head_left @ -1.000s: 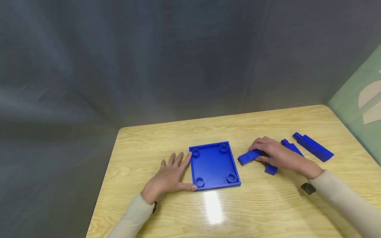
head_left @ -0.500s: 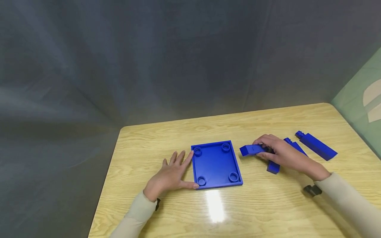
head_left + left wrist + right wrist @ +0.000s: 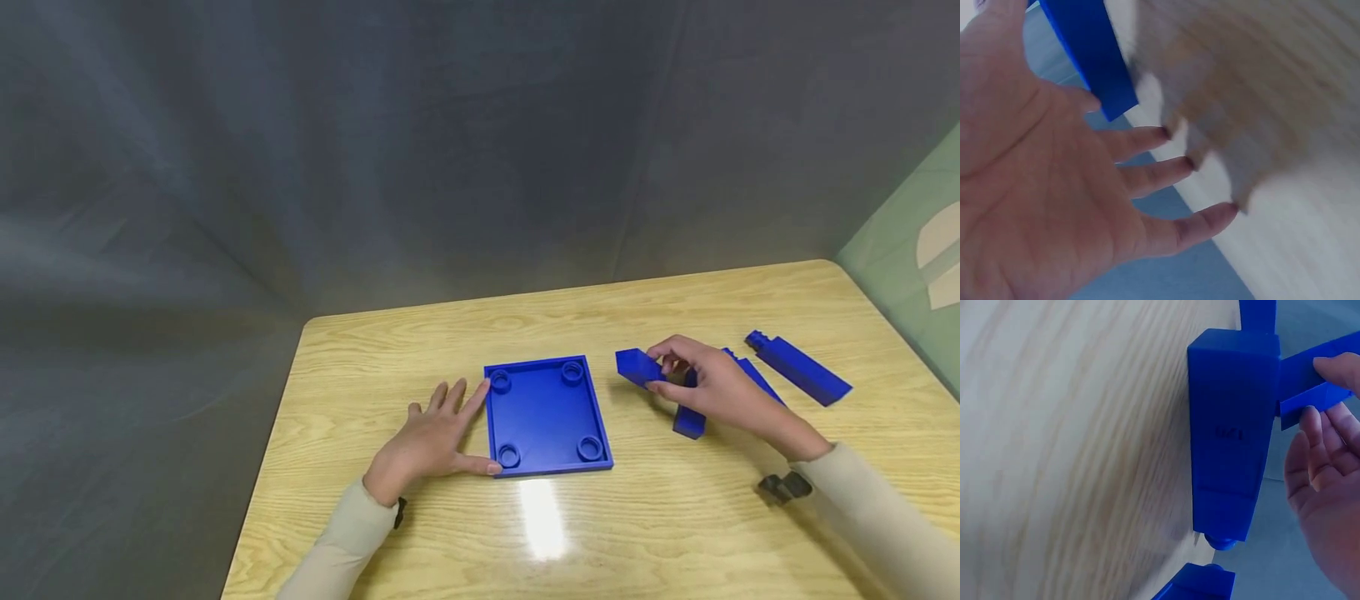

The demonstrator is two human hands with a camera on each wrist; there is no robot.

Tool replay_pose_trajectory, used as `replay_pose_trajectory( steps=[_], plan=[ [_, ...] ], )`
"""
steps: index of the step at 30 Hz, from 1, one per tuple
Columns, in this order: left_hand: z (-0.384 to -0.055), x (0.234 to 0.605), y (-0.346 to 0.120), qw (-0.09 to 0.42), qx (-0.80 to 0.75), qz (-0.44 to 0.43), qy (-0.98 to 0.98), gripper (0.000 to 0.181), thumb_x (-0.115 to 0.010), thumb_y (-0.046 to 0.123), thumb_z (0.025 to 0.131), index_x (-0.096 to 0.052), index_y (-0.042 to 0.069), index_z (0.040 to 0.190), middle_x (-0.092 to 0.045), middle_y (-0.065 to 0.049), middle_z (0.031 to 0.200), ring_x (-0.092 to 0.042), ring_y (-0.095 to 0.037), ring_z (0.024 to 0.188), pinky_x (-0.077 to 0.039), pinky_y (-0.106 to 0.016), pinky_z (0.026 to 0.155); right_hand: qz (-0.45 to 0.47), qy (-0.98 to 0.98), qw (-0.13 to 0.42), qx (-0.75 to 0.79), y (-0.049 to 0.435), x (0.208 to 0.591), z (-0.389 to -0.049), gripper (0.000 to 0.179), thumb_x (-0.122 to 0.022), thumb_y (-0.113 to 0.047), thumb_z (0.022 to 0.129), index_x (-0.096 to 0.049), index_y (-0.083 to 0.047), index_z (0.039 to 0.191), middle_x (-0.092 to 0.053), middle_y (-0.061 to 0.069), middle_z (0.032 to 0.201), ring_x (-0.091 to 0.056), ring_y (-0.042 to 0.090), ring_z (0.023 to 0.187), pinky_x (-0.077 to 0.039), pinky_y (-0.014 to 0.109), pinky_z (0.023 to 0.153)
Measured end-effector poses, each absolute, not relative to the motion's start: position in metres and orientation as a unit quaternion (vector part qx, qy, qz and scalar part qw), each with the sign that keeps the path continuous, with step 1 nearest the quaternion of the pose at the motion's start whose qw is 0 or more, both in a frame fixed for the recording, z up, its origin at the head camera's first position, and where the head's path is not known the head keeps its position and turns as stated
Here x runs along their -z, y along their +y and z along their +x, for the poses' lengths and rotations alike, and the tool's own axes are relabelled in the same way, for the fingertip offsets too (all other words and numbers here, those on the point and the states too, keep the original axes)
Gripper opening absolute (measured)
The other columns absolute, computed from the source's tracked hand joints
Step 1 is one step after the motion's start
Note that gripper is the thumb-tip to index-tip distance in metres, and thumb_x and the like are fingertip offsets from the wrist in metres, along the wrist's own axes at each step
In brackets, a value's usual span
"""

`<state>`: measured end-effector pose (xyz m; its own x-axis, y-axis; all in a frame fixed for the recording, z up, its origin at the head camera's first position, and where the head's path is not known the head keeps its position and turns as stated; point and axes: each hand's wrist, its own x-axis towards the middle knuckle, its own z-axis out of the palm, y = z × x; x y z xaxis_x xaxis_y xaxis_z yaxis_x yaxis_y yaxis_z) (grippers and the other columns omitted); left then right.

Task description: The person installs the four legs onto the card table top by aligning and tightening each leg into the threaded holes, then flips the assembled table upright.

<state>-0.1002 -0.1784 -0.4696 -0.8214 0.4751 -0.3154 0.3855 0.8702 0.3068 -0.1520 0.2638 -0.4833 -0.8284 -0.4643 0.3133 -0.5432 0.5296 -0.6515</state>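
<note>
A blue square panel (image 3: 542,417) with a raised rim and a round socket in each corner lies flat on the table. My left hand (image 3: 429,446) is spread beside it, index fingertip and thumb touching its left edge. In the left wrist view the left fingers (image 3: 1154,178) reach straight to the tabletop. My right hand (image 3: 716,390) pinches a blue tapered leg (image 3: 636,365) between thumb and fingers, its square end raised and facing left. The leg's other end is hidden by the hand. Under that hand lies another blue leg (image 3: 690,419), partly covered.
Two more blue legs (image 3: 804,372) with threaded ends lie at the right, one partly behind the right hand. The wooden table (image 3: 420,350) ends at a dark curtain (image 3: 465,167) at the back. A green panel (image 3: 900,250) stands on the right.
My right hand has lifted and tilted its leg, turning the square end upward and leftward. The left hand stays at the panel's edge. The whole view has shifted slightly.
</note>
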Motion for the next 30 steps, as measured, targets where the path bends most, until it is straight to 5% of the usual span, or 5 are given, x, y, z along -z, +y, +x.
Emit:
replay_pose_trajectory(
  steps=[16,30],
  plan=[
    [-0.101,0.466,-0.174,0.202,-0.101,0.222,0.949,0.124,-0.073,0.081,0.088,-0.01,0.024,0.178,-0.022,-0.026,0.176,-0.026,-0.055,0.157,-0.037,-0.081,0.108,0.223,-0.842,0.091,-0.483,0.235,0.47,-0.146,0.033,-0.086,0.006,0.09,-0.071,-0.007,0.116,-0.073,0.002,0.093,-0.069,0.008,0.082,-0.049,0.019,0.07],
    [-0.101,0.464,-0.17,0.218,-0.117,0.204,0.947,0.124,-0.075,0.079,0.087,-0.009,0.025,0.178,-0.019,-0.027,0.177,-0.023,-0.056,0.158,-0.04,-0.078,0.108,0.224,-0.806,0.039,-0.547,0.175,0.468,-0.145,0.028,-0.084,0.0,0.095,-0.068,-0.003,0.118,-0.072,0.005,0.098,-0.07,0.014,0.091,-0.054,0.023,0.081]
  ],
)
